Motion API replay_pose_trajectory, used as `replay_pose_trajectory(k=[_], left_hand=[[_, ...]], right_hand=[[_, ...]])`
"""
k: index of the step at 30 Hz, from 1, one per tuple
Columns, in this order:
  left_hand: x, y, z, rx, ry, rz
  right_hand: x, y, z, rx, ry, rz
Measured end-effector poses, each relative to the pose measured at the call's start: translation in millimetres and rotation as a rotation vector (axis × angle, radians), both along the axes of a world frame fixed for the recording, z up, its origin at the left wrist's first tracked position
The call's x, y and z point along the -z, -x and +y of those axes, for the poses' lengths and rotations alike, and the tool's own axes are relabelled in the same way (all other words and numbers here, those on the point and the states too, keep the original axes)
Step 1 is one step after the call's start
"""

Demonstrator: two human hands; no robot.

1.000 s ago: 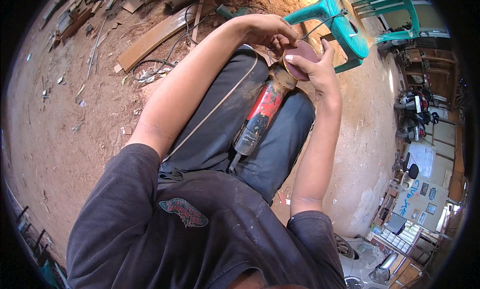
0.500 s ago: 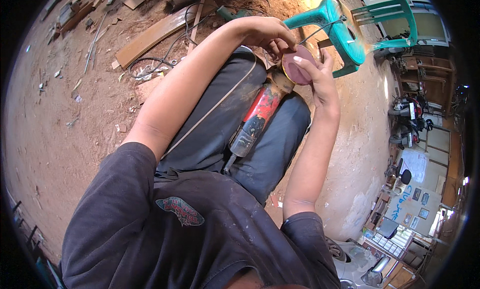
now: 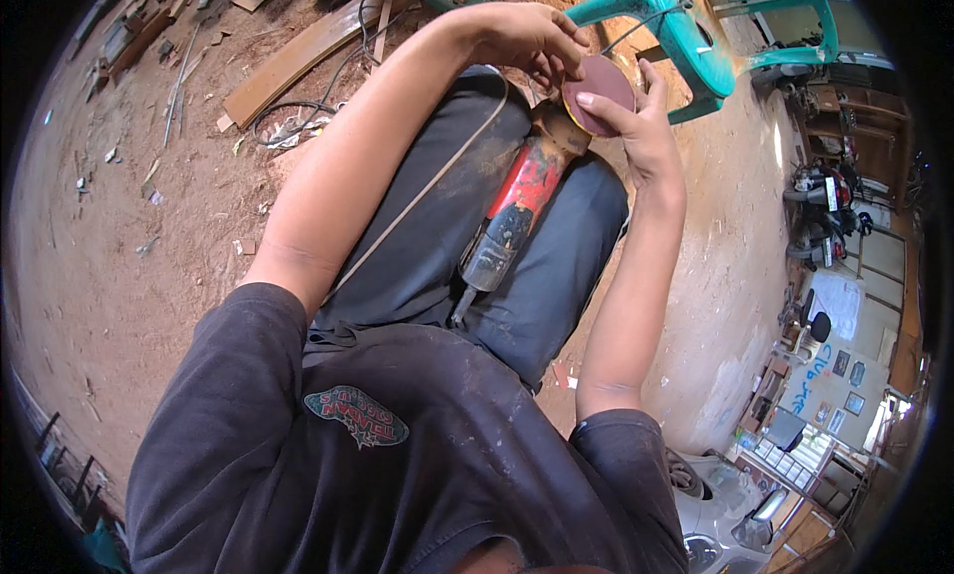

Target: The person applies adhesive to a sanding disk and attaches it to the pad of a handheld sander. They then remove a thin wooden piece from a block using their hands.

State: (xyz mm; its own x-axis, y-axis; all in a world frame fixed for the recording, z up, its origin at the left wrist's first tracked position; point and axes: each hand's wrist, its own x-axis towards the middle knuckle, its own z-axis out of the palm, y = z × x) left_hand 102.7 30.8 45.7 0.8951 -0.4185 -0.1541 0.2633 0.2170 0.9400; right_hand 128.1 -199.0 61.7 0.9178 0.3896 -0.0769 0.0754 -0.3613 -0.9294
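A round reddish-brown sanding disc [image 3: 600, 89] with a yellowish edge is held over my knees. My right hand [image 3: 648, 127] grips it, thumb pressed on its face and fingers behind the far rim. From the other side, my left hand [image 3: 545, 45] closes bent fingers on the disc's upper left edge; some fingertips are hidden. Under the disc, a red and black angle grinder [image 3: 520, 194] lies between my thighs, its head away from me and its cord end towards my belly. The disc and my hands partly cover the grinder's head.
A green plastic chair [image 3: 686, 52] stands just beyond my right hand. Wooden planks [image 3: 303, 62] and a black cable [image 3: 298, 112] lie on the dusty ground at the far left. Motorcycles [image 3: 825, 191] and a silver car [image 3: 725, 514] are on the right.
The disc and both hands have risen slightly in the picture as the view shifted. My left fingers now overlap the disc's upper left edge more. The grinder still lies between my legs.
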Motion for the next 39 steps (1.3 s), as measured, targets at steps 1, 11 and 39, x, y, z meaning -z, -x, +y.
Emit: replay_pose_trajectory(k=[1, 11, 39], left_hand=[[9, -5, -2, -0.007, 0.034, -0.04], [13, -12, -3, -0.042, -0.02, -0.075], [7, 82, -32, -0.822, -0.614, -0.549]], right_hand=[[1, 0, -2, 0.001, -0.007, -0.005], [-5, -3, -11, -0.023, 0.016, 0.009], [17, 83, -87, 0.413, -0.307, -0.022]])
